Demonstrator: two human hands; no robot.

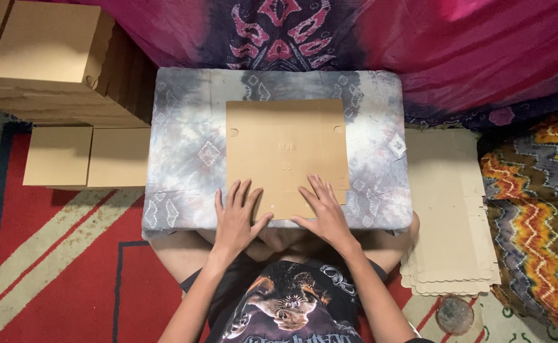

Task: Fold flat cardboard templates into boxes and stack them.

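While both hands press flat, the blank (284, 155) lies unfolded on the table (184, 152).
Head view: left hand (236, 219) and right hand (325, 213) rest palms down, fingers spread, on the blank's near edge; nothing gripped. Blank sits centred on the cloth-covered table, just in front of the person's lap. It looks like a flat tan die-cut card, with small notches at the side edges and faint stamped marks mid-sheet; no flap raised, so folding looks not started. Done boxes (57, 44) stacked far left, more (85, 155) beside the table. Flat pile (450, 216) at right, scalloped edges, waiting. Judging by that: some done, plenty left.
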